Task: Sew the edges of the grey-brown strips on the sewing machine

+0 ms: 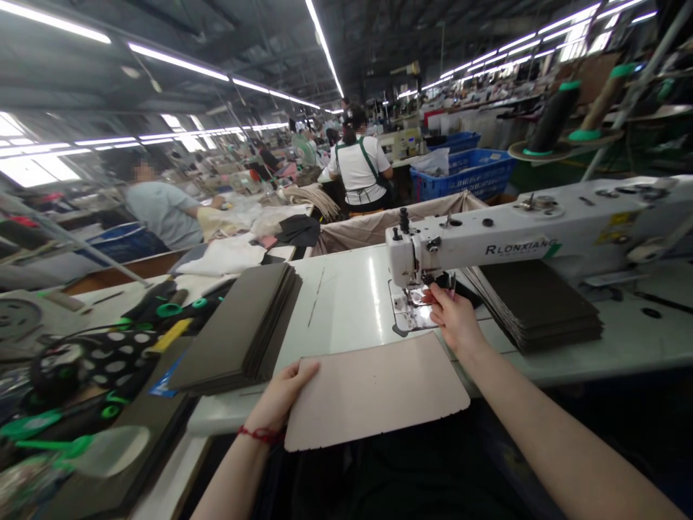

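Note:
My left hand [284,393] grips the left edge of a pale beige flat panel [373,390] that hangs over the near edge of the sewing table [346,303]. My right hand [452,314] reaches under the head of the white sewing machine [520,238], fingers pinched together at the needle area; what they pinch is too small to name. A stack of dark grey-brown panels [243,325] lies left of my left hand. A second dark stack [533,303] lies right of my right hand, under the machine arm.
Black and green tools and a spotted cloth [92,361] clutter the left bench. A fabric-lined bin [373,224] stands behind the table. Blue crates [465,173] sit farther back. Two other people work at far benches. Thread cones [557,115] stand at the upper right.

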Tool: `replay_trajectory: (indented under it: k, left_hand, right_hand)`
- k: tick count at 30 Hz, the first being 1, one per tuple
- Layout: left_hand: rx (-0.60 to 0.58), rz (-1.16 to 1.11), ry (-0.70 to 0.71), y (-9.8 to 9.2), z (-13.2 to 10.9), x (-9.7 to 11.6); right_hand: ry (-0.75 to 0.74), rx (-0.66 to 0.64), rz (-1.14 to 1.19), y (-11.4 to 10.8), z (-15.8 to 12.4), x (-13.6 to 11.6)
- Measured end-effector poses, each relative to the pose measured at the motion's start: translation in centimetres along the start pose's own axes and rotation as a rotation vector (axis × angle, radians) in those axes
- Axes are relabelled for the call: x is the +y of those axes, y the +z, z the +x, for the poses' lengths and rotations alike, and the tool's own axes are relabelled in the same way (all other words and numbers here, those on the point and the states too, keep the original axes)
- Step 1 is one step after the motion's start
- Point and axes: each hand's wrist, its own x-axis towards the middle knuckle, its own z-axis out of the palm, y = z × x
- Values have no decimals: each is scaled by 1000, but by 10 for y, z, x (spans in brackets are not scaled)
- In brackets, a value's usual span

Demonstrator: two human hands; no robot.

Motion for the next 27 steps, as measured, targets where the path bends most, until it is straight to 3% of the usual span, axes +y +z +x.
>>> replay_trajectory:
  k: [4, 8, 9, 10, 12, 13, 15, 17, 19, 23, 27]
  left_hand:
    - [4, -25, 34, 3, 0, 5]
    - [102, -18, 158, -24, -30, 47]
    - [163, 3, 219, -35, -43, 63]
    - [325, 132, 372, -47, -57, 81]
    - [756, 476, 740, -69, -82, 115]
    - [889, 636, 874, -80, -89, 129]
    - [885, 888, 981, -98, -88, 143]
    - [708, 1050, 978, -116, -69, 137]
    - [548, 1220, 981, -134, -39, 113]
    - [477, 1400, 902, -158, 5, 49]
    - [468, 1375, 890, -163, 10, 16]
  right_hand:
    - [38, -52, 37, -1, -4, -4]
    - [61, -107, 19, -11, -12, -13]
    - [62, -115, 11, -14, -15, -14]
    - [61, -121, 2, -18, -18, -14]
    - [59, -130, -23, -23, -23, -14]
    - [59, -137, -38, -25, -26, -13]
    - [64, -164, -69, -29, -32, -10]
    - [74, -204, -97, -34, -39, -6]
    - [85, -241, -130, -40, -45, -2]
    - [69, -284, -283, -61, -54, -2]
    - [-50, -257, -612, -84, -59, -18]
